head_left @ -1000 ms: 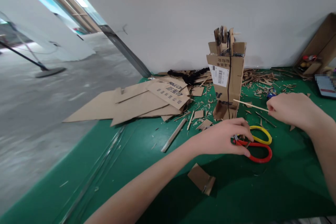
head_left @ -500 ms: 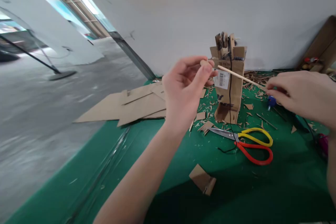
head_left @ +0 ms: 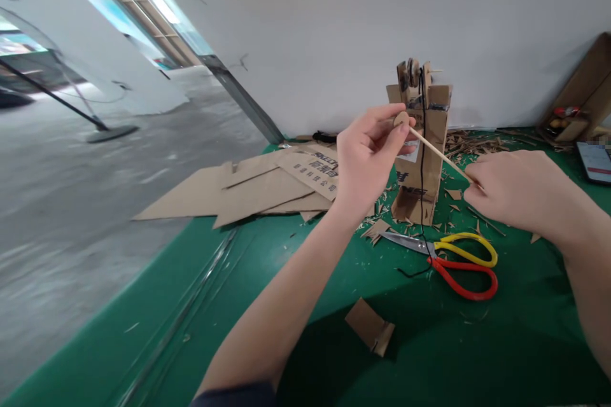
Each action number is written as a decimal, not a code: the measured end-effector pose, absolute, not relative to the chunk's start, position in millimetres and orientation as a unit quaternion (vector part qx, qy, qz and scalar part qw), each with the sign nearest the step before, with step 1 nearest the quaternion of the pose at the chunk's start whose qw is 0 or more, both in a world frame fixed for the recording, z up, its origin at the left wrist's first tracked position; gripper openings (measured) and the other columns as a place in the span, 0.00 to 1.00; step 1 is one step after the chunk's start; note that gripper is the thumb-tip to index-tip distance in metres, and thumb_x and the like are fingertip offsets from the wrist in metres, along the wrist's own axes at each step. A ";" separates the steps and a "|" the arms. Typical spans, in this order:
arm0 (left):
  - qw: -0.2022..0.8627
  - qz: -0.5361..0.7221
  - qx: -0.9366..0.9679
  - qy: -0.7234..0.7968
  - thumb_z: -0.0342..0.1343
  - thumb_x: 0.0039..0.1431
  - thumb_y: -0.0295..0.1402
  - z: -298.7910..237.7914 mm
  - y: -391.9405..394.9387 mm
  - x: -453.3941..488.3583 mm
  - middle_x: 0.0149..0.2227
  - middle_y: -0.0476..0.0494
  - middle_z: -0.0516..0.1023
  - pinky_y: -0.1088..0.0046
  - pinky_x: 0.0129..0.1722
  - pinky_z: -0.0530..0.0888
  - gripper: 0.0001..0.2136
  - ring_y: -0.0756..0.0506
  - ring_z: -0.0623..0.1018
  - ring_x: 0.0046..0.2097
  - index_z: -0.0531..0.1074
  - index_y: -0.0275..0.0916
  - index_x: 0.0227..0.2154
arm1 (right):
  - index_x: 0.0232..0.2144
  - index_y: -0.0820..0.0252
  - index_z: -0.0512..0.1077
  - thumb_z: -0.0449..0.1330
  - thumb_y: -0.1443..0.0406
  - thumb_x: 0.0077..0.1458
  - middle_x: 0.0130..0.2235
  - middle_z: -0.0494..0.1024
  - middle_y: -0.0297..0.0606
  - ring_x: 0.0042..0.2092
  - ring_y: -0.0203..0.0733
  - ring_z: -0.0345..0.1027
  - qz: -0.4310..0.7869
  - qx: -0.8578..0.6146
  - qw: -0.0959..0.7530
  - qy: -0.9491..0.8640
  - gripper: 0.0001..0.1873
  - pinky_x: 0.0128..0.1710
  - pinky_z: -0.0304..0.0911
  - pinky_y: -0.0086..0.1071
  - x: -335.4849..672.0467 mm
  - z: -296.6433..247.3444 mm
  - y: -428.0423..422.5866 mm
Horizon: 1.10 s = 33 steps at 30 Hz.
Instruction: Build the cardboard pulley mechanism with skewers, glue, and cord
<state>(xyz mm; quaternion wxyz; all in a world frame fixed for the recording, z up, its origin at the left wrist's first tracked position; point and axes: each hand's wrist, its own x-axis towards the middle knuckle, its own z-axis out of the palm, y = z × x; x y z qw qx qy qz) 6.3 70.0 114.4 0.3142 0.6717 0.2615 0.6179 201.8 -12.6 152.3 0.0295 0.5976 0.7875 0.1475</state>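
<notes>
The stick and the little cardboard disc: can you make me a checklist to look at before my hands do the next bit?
1. Cardboard disc held: ok, pinched in the left hand.
2. Stick held: ok, gripped in the right hand.
3. Stick pointing at the cardboard disc: ok.
4. Stick pushed into the cardboard disc: cannot tell, that spot is too small to see clearly.
5. Scissors put down: ok, lying on the green table.
6. Black string clear of the scissors: not ok, it crosses them.

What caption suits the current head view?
Left hand pinches a cardboard disc; right hand holds a thin stick toward it.
</notes>
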 end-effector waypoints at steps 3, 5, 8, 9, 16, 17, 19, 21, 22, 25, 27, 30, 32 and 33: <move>0.269 0.624 0.690 0.249 0.59 0.64 0.38 108.5 77.0 4.9 0.44 0.43 0.84 0.71 0.41 0.84 0.13 0.45 0.85 0.44 0.74 0.42 0.50 | 0.22 0.59 0.69 0.47 0.62 0.61 0.25 0.73 0.39 0.25 0.41 0.63 0.146 0.587 0.013 0.796 0.19 0.25 0.40 0.34 199.7 149.7 -12.0; 0.236 0.625 0.702 0.248 0.57 0.66 0.39 105.4 80.6 3.9 0.47 0.42 0.83 0.69 0.43 0.84 0.14 0.44 0.84 0.46 0.74 0.43 0.52 | 0.22 0.59 0.69 0.47 0.62 0.62 0.24 0.73 0.39 0.25 0.40 0.63 0.141 0.581 -0.003 0.802 0.19 0.25 0.41 0.33 199.2 148.7 -11.3; 0.203 0.619 0.717 0.248 0.53 0.68 0.39 102.9 84.4 2.6 0.50 0.42 0.82 0.67 0.47 0.84 0.13 0.43 0.83 0.50 0.73 0.43 0.52 | 0.22 0.59 0.68 0.47 0.62 0.62 0.24 0.73 0.38 0.26 0.40 0.62 0.133 0.579 -0.017 0.804 0.19 0.25 0.41 0.33 199.3 148.0 -9.7; 0.198 0.619 0.718 0.249 0.53 0.69 0.39 102.6 85.4 2.3 0.50 0.41 0.82 0.67 0.48 0.83 0.13 0.43 0.83 0.51 0.73 0.43 0.51 | 0.22 0.59 0.67 0.47 0.62 0.62 0.25 0.73 0.38 0.26 0.39 0.62 0.132 0.578 -0.020 0.805 0.18 0.26 0.41 0.33 199.4 147.9 -9.2; 0.196 0.632 0.702 0.262 0.55 0.67 0.38 102.1 90.7 1.4 0.48 0.41 0.82 0.69 0.45 0.84 0.13 0.43 0.84 0.47 0.74 0.40 0.51 | 0.24 0.59 0.66 0.48 0.63 0.62 0.25 0.73 0.35 0.25 0.37 0.58 0.127 0.557 -0.051 0.819 0.16 0.25 0.39 0.32 196.7 146.8 -9.5; 0.191 0.632 0.704 0.262 0.54 0.67 0.37 102.1 90.8 1.4 0.49 0.40 0.82 0.70 0.45 0.84 0.13 0.44 0.84 0.47 0.74 0.40 0.51 | 0.24 0.59 0.65 0.48 0.64 0.62 0.25 0.73 0.35 0.24 0.36 0.58 0.129 0.556 -0.052 0.820 0.15 0.25 0.39 0.32 195.7 146.6 -10.0; 0.175 0.633 0.707 0.262 0.53 0.68 0.36 101.8 90.7 1.2 0.49 0.40 0.82 0.71 0.45 0.83 0.13 0.44 0.84 0.47 0.74 0.39 0.51 | 0.24 0.59 0.65 0.48 0.64 0.62 0.25 0.72 0.34 0.24 0.36 0.56 0.130 0.552 -0.052 0.822 0.15 0.25 0.38 0.32 193.9 146.0 -11.1; 0.159 0.637 0.706 0.267 0.53 0.68 0.35 101.2 91.1 0.8 0.50 0.39 0.82 0.71 0.45 0.83 0.13 0.44 0.84 0.46 0.74 0.38 0.51 | 0.24 0.59 0.66 0.49 0.64 0.62 0.25 0.72 0.34 0.24 0.36 0.55 0.130 0.549 -0.058 0.824 0.15 0.25 0.37 0.33 192.5 145.2 -11.6; 0.154 0.638 0.703 0.272 0.53 0.68 0.34 100.9 91.5 0.4 0.50 0.39 0.82 0.71 0.44 0.83 0.13 0.45 0.84 0.45 0.74 0.38 0.51 | 0.24 0.59 0.66 0.49 0.64 0.62 0.26 0.73 0.34 0.24 0.35 0.56 0.131 0.547 -0.062 0.825 0.15 0.25 0.37 0.33 191.9 144.7 -11.5; 0.147 0.639 0.699 0.285 0.53 0.68 0.34 99.5 93.4 -0.8 0.49 0.40 0.82 0.72 0.44 0.83 0.13 0.45 0.85 0.44 0.74 0.38 0.51 | 0.27 0.59 0.69 0.49 0.65 0.62 0.29 0.74 0.36 0.25 0.36 0.61 0.141 0.538 -0.071 0.828 0.14 0.25 0.38 0.33 190.1 142.8 -10.2; 0.134 0.638 0.703 0.284 0.52 0.69 0.33 98.4 93.9 -1.3 0.49 0.41 0.82 0.71 0.45 0.83 0.13 0.45 0.84 0.46 0.74 0.39 0.52 | 0.29 0.60 0.70 0.49 0.66 0.62 0.31 0.75 0.38 0.27 0.38 0.64 0.151 0.537 -0.072 0.827 0.13 0.25 0.39 0.33 188.1 141.5 -8.9; 0.110 0.629 0.717 0.281 0.51 0.69 0.34 96.4 91.5 -0.7 0.50 0.42 0.82 0.70 0.47 0.82 0.13 0.44 0.84 0.48 0.75 0.41 0.53 | 0.34 0.61 0.71 0.50 0.69 0.59 0.34 0.76 0.41 0.31 0.42 0.69 0.164 0.556 -0.083 0.811 0.10 0.24 0.40 0.33 184.1 139.8 -7.3; 0.093 0.620 0.727 0.281 0.52 0.69 0.35 95.0 88.1 0.8 0.51 0.42 0.81 0.69 0.48 0.82 0.14 0.44 0.83 0.48 0.75 0.42 0.53 | 0.37 0.61 0.71 0.50 0.70 0.58 0.35 0.76 0.43 0.34 0.44 0.71 0.170 0.569 -0.101 0.798 0.10 0.24 0.40 0.34 181.9 139.0 -6.6; 0.084 0.618 0.730 0.280 0.52 0.69 0.35 94.3 86.3 1.8 0.52 0.43 0.81 0.68 0.49 0.81 0.14 0.44 0.83 0.48 0.75 0.43 0.53 | 0.37 0.61 0.71 0.50 0.71 0.58 0.35 0.76 0.43 0.35 0.45 0.71 0.169 0.573 -0.109 0.794 0.10 0.24 0.41 0.34 181.2 138.6 -6.3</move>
